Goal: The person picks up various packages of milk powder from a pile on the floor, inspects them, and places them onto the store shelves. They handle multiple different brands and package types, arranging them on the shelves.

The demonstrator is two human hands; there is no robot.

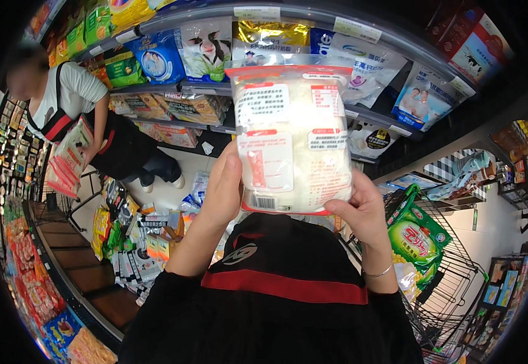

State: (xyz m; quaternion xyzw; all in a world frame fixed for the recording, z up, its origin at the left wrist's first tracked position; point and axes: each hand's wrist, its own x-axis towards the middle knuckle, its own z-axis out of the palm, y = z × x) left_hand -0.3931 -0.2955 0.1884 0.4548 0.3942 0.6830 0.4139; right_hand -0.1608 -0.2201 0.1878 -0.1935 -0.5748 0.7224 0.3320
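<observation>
A plump plastic bag point(298, 154) with pale contents is held up in front of my chest, its printed back panel and barcode facing me. My left hand point(227, 182) grips its lower left side. At the lower right corner my right hand point(357, 204) holds it, the thumb over the front and a bracelet on the wrist. Just behind its top edge stand upright milk powder bags on a shelf, among them a gold and white one point(271, 38) and one with a cow picture point(207, 48). The bag hides part of the shelves below.
On the left a person point(73, 95) in a dark apron holds a red and white bag point(68, 157). Many packets point(139, 245) lie in a pile low on my left. A wire shopping cart point(450, 291) with a green bag point(421, 239) stands at my right.
</observation>
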